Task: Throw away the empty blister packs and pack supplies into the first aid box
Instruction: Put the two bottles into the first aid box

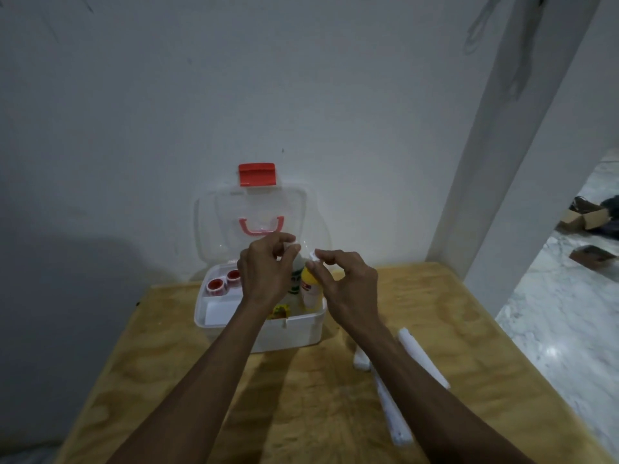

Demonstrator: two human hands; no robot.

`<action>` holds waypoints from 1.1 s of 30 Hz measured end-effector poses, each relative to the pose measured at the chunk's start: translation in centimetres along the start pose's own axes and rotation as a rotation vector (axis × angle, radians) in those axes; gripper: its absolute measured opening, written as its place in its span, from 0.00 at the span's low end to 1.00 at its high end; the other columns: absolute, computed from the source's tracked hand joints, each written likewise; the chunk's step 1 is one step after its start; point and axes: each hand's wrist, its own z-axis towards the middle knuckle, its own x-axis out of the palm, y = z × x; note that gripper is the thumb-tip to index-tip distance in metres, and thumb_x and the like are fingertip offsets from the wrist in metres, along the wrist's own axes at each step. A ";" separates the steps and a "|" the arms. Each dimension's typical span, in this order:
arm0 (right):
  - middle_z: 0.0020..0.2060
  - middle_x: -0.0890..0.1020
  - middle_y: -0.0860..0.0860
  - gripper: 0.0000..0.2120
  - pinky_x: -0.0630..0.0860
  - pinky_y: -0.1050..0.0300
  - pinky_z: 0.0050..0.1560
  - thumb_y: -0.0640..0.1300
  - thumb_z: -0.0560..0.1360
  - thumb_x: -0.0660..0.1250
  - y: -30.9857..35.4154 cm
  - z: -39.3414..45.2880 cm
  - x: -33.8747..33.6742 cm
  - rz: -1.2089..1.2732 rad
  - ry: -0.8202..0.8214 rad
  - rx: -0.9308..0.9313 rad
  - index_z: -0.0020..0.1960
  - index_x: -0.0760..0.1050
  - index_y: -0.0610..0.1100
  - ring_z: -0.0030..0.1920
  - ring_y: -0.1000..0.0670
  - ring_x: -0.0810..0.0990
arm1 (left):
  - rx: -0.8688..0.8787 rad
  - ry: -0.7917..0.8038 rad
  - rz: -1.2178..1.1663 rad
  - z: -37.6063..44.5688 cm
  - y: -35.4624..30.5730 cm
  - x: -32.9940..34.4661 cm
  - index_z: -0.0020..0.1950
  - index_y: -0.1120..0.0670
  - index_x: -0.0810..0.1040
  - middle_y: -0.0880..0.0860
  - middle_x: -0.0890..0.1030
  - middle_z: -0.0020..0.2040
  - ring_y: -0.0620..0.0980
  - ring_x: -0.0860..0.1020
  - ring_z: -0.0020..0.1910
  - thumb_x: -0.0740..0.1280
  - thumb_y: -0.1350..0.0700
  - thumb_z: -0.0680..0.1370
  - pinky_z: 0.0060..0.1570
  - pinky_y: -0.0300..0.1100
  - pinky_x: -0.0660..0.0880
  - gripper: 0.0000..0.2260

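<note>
A white first aid box (294, 333) stands open on the wooden table (167, 356), its clear lid (214, 229) with a red latch leaning on the wall. Inside stand two red-capped rolls (223, 282), a white bottle with green print (296, 279) and a yellow and white bottle (310, 289). My left hand (264, 272) pinches the cap of the green-print bottle. My right hand (348, 286) pinches the white tip of the yellow bottle. Both hands hover over the box.
Three long white packs (425, 356) lie on the table to the right of the box, partly under my right forearm. A white wall is right behind the box, a pillar (495, 182) at the right. Cardboard boxes (584, 219) lie on the marble floor beyond.
</note>
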 end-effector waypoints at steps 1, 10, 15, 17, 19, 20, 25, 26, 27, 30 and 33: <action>0.44 0.85 0.51 0.10 0.78 0.54 0.46 0.47 0.72 0.74 -0.1 -0.2 0.1 -0.002 0.007 0.000 0.52 0.84 0.45 0.46 0.52 0.81 | 0.001 0.022 0.015 0.0 0.2 0.1 0.53 0.53 0.84 0.52 0.86 0.47 0.47 0.83 0.44 0.71 0.52 0.75 0.48 0.44 0.79 0.09; 0.46 0.86 0.52 0.09 0.79 0.50 0.46 0.48 0.73 0.74 -0.9 -0.9 0.6 -0.038 0.084 0.035 0.52 0.84 0.47 0.47 0.53 0.81 | -0.003 0.152 0.021 0.3 1.2 0.6 0.51 0.53 0.83 0.52 0.86 0.47 0.46 0.83 0.43 0.72 0.53 0.74 0.47 0.46 0.81 0.08; 0.43 0.85 0.51 0.13 0.77 0.46 0.46 0.55 0.72 0.69 -1.4 -1.1 0.9 -0.048 0.113 0.028 0.50 0.84 0.49 0.46 0.51 0.80 | 0.003 0.245 0.039 0.4 1.9 0.8 0.50 0.52 0.83 0.51 0.85 0.46 0.45 0.82 0.42 0.72 0.53 0.74 0.46 0.45 0.81 0.07; 0.44 0.85 0.52 0.12 0.76 0.45 0.47 0.55 0.73 0.68 -1.8 -1.1 1.1 -0.059 0.133 0.037 0.50 0.83 0.50 0.46 0.51 0.80 | 0.006 0.275 0.031 0.6 2.0 0.8 0.51 0.52 0.83 0.51 0.85 0.47 0.45 0.82 0.44 0.72 0.54 0.74 0.47 0.43 0.80 0.07; 0.44 0.85 0.52 0.10 0.76 0.46 0.47 0.54 0.74 0.70 -2.1 -1.0 1.3 -0.068 0.149 0.043 0.51 0.83 0.50 0.46 0.52 0.80 | 0.015 0.307 0.015 0.7 2.0 0.5 0.51 0.53 0.83 0.51 0.85 0.48 0.45 0.82 0.46 0.72 0.55 0.74 0.48 0.43 0.80 0.07; 0.44 0.85 0.52 0.09 0.76 0.46 0.47 0.53 0.74 0.70 -2.2 -1.0 1.2 -0.072 0.157 0.045 0.51 0.83 0.51 0.46 0.52 0.80 | 0.024 0.324 0.008 0.8 2.0 0.4 0.51 0.53 0.83 0.52 0.85 0.49 0.46 0.82 0.47 0.72 0.56 0.74 0.50 0.44 0.80 0.07; 0.44 0.85 0.51 0.08 0.76 0.51 0.46 0.52 0.71 0.75 -2.2 -0.7 0.8 -0.071 0.200 0.058 0.48 0.84 0.50 0.46 0.52 0.80 | 0.092 0.386 0.026 0.7 2.2 -0.2 0.54 0.53 0.84 0.51 0.85 0.52 0.44 0.80 0.49 0.70 0.58 0.76 0.53 0.40 0.75 0.08; 0.44 0.86 0.51 0.08 0.76 0.52 0.46 0.51 0.70 0.75 -2.0 -0.7 0.6 -0.077 0.208 0.058 0.48 0.84 0.50 0.46 0.52 0.80 | 0.102 0.390 0.038 0.7 2.2 -0.3 0.55 0.54 0.84 0.51 0.85 0.53 0.43 0.79 0.50 0.69 0.59 0.76 0.54 0.38 0.74 0.09; 0.45 0.86 0.51 0.08 0.76 0.53 0.46 0.50 0.70 0.76 -1.8 -0.6 0.5 -0.080 0.215 0.060 0.48 0.84 0.49 0.47 0.52 0.80 | 0.110 0.391 0.049 0.6 2.1 -0.4 0.56 0.54 0.83 0.52 0.84 0.54 0.42 0.78 0.50 0.69 0.59 0.76 0.54 0.37 0.72 0.09; 0.47 0.85 0.50 0.09 0.72 0.58 0.46 0.50 0.71 0.75 -1.4 -0.6 0.1 -0.064 0.244 0.085 0.50 0.84 0.49 0.49 0.52 0.79 | 0.110 0.399 0.069 0.5 1.9 -0.5 0.57 0.54 0.83 0.52 0.83 0.57 0.43 0.78 0.53 0.68 0.59 0.77 0.55 0.37 0.71 0.10; 0.47 0.85 0.51 0.10 0.70 0.61 0.46 0.52 0.71 0.75 -1.4 -0.6 -0.2 -0.077 0.269 0.081 0.51 0.84 0.50 0.51 0.53 0.78 | 0.120 0.417 0.101 0.4 2.0 -0.6 0.58 0.53 0.83 0.52 0.83 0.58 0.48 0.79 0.57 0.67 0.59 0.78 0.57 0.39 0.72 0.10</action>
